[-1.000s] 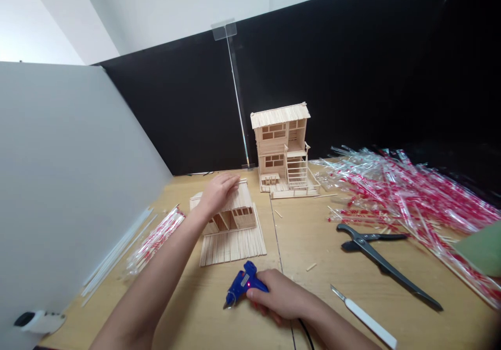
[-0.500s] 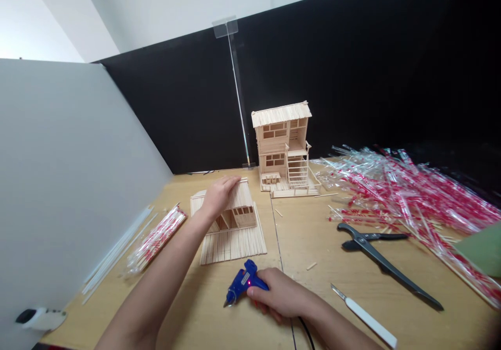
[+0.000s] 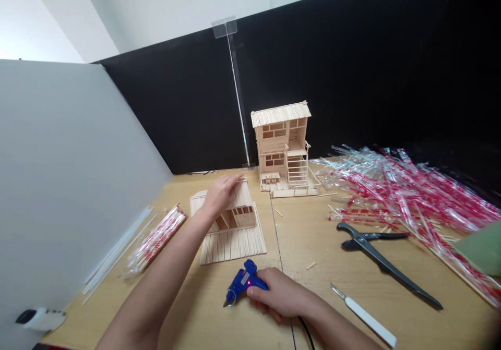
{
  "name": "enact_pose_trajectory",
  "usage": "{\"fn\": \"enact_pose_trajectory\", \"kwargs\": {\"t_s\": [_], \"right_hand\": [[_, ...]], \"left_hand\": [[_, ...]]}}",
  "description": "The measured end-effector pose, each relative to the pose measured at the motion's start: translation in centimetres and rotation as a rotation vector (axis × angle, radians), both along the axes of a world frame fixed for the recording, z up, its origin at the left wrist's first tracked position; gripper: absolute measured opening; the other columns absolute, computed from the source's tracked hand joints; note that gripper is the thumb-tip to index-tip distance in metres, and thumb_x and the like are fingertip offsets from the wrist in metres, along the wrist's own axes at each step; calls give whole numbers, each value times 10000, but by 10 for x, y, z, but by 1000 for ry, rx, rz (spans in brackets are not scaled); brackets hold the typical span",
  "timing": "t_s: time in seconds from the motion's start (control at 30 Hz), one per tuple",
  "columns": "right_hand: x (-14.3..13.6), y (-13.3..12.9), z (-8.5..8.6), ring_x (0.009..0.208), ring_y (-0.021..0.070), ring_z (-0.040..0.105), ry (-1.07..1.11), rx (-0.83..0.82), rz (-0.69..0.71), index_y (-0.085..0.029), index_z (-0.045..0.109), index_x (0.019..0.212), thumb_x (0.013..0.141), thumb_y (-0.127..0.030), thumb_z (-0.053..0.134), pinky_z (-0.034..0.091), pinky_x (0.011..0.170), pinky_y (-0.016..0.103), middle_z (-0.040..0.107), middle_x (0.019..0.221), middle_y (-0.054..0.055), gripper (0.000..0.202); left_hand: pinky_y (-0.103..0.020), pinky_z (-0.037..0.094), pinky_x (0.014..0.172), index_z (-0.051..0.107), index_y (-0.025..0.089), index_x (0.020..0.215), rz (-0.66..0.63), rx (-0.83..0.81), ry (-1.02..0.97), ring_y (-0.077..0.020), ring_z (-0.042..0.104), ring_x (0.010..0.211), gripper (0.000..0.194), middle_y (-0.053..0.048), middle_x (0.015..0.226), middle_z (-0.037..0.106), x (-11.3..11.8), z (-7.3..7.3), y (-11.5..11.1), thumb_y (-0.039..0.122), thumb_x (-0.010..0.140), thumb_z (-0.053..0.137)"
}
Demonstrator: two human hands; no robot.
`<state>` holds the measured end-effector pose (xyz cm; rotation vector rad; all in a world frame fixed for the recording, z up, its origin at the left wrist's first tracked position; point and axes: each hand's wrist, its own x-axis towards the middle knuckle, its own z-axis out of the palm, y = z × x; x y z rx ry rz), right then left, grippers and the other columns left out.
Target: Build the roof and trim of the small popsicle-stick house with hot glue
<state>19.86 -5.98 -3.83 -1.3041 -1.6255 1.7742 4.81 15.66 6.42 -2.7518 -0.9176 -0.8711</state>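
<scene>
My left hand (image 3: 219, 196) lies over the roof (image 3: 240, 194) of a small model house (image 3: 234, 248) made of thin wooden sticks. Its fingers reach across the top edge and hold the roof; my thumb and the far side are hidden. In front of the house, my right hand (image 3: 282, 291) is closed around the handle of a blue hot glue gun (image 3: 241, 283). The gun's nozzle points down to the left, near the tabletop. A small red light glows on its side, and a black cord trails from under my wrist.
Behind stands a two-storey stick house (image 3: 282, 149). Wrapped sticks (image 3: 158, 238) and clear glue sticks (image 3: 117, 256) lie left. Plastic wrappers (image 3: 407, 188), dark pliers (image 3: 381, 258) and a white-handled craft knife (image 3: 364, 316) lie right. A black panel (image 3: 352, 79) bounds the back.
</scene>
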Motion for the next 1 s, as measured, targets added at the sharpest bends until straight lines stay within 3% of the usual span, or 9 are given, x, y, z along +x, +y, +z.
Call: {"fn": "enact_pose_trajectory", "kwargs": {"t_s": [0.77, 0.9, 1.0], "right_hand": [[0, 0, 6, 366, 63, 454, -9, -10, 8, -179, 518, 806, 882, -342, 521, 317, 358, 166, 582, 640, -24, 179], [1, 0, 6, 380, 64, 459, -23, -11, 7, -175, 536, 809, 881, -358, 527, 325, 374, 173, 595, 651, -18, 197], [0, -1, 4, 373, 69, 464, -22, -8, 12, -176, 535, 806, 888, -362, 517, 322, 368, 179, 597, 645, -18, 204]], "left_hand": [[-418, 501, 976, 627, 196, 1233, -47, -35, -27, -227, 636, 1080, 318, -97, 1185, 691, 6, 1, -5, 187, 966, 453], [-474, 425, 1079, 596, 214, 1269, -54, -45, -16, -220, 620, 1148, 349, -82, 1252, 671, 2, 6, -4, 158, 960, 442], [-500, 352, 1143, 507, 232, 1367, 15, -57, -123, -211, 591, 1218, 407, -81, 1327, 630, -10, 16, -4, 186, 970, 434]]}}
